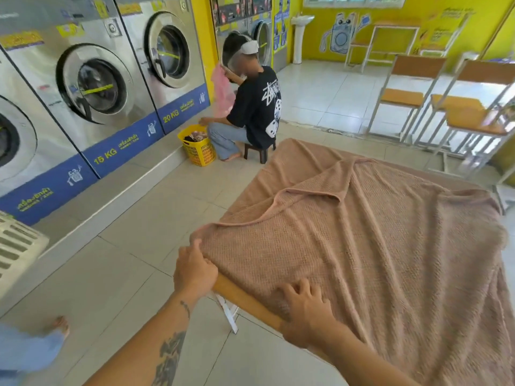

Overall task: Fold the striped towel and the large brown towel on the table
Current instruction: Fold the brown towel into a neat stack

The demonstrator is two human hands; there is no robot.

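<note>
The large brown towel [376, 246] lies spread over the surface [239, 295], one edge folded back; the left hand [195, 270] pinches its near corner while the right hand [305, 305] presses on it, fingers splayed.

The wooden table [239, 296] carries the brown towel [376, 246], apparently doubled over.
</note>
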